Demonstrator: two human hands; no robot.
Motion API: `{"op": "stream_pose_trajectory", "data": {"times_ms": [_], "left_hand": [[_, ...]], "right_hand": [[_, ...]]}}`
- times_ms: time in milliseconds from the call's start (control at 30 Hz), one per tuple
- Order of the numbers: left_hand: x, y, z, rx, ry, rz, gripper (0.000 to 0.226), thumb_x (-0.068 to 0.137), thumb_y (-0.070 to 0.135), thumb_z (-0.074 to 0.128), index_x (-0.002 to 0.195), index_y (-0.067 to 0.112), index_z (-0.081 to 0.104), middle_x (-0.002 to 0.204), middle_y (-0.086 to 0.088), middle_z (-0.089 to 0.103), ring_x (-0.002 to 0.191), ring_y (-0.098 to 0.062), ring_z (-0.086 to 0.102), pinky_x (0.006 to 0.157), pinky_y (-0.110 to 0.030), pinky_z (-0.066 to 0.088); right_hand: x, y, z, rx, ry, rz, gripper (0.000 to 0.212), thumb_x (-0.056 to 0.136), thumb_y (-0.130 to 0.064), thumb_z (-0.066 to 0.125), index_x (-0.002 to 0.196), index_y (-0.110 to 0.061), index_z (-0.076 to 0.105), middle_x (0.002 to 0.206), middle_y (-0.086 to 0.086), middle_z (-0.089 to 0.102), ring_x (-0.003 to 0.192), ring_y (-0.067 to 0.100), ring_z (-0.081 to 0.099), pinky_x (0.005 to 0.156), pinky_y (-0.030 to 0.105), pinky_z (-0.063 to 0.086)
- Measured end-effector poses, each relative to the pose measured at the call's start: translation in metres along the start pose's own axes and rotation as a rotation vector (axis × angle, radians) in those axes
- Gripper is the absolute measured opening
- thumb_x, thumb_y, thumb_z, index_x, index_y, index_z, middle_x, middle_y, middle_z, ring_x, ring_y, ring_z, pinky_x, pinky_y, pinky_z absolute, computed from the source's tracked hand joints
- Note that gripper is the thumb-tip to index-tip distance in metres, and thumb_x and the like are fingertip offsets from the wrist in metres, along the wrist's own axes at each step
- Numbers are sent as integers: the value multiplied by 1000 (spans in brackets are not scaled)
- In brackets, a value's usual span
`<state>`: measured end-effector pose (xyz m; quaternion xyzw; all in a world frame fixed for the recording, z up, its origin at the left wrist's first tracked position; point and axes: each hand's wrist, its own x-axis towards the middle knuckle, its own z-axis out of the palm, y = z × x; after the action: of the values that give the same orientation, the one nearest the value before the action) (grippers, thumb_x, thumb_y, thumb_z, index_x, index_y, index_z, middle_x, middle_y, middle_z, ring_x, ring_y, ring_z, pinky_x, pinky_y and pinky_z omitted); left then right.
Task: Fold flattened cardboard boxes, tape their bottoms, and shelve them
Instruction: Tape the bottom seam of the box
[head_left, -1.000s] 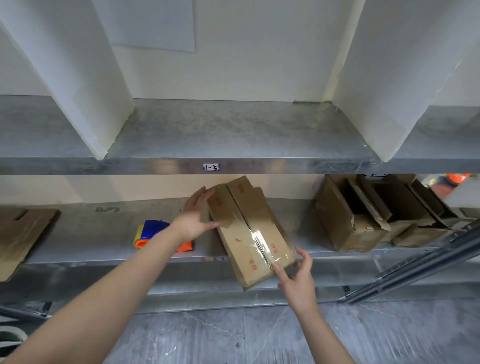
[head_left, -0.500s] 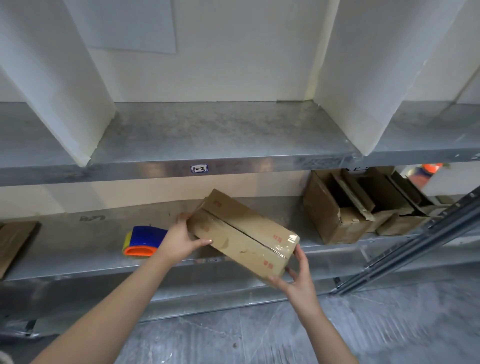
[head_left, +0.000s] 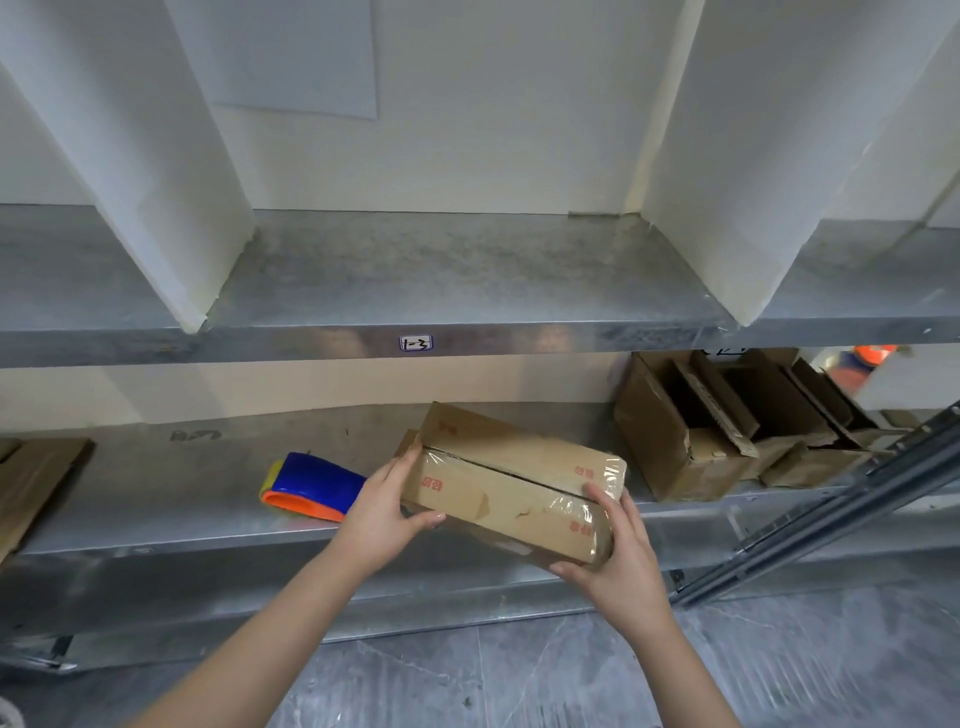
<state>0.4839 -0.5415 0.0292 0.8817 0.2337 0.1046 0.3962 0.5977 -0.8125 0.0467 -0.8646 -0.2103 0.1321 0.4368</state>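
- Cardboard box (head_left: 511, 488): a second ago it stood steeply on end with one short end pointing away from me; now I have turned it until its long axis runs nearly left to right, the taped seam facing up.
- Left hand (head_left: 384, 514): moved from lying flat against the box's side to gripping its left end.
- Right hand (head_left: 618, 561): went from fingertips at the lower corner to wrapping the right end.

The lower grey galvanised metal shelf (head_left: 156, 499) carries a blue-and-orange tape dispenser (head_left: 311, 486), open brown cardboard boxes (head_left: 654, 441) at right, and flattened brown cardboard (head_left: 36, 478) at left.
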Motion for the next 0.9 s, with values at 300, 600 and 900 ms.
{"op": "stream_pose_trajectory", "data": {"times_ms": [300, 600, 900], "left_hand": [[6, -3, 0, -39, 17, -49, 101, 74, 34, 81, 151, 32, 15, 149, -2, 32, 136, -15, 33, 111, -31, 30], [58, 12, -28, 256, -215, 65, 93, 68, 50, 81, 143, 22, 32, 155, 5, 7, 144, -19, 13, 112, -31, 26], [127, 17, -45, 259, -492, 56, 110, 67, 40, 85, 150, 37, 14, 160, 7, -8, 146, -18, 9, 115, -35, 22]], "right_hand": [[46, -11, -13, 26, 78, -53, 95, 65, -8, 88, 137, -39, 33, 145, -13, 29, 133, 4, 32, 113, 29, 30], [87, 10, -13, -42, 63, 104, 85, 79, -13, 79, 149, -22, 32, 145, 3, 35, 133, 20, 40, 109, 33, 33], [87, 2, 10, 7, 318, 232, 79, 79, -27, 80, 143, -17, 34, 147, 12, 24, 117, 31, 51, 94, 42, 48]]}}
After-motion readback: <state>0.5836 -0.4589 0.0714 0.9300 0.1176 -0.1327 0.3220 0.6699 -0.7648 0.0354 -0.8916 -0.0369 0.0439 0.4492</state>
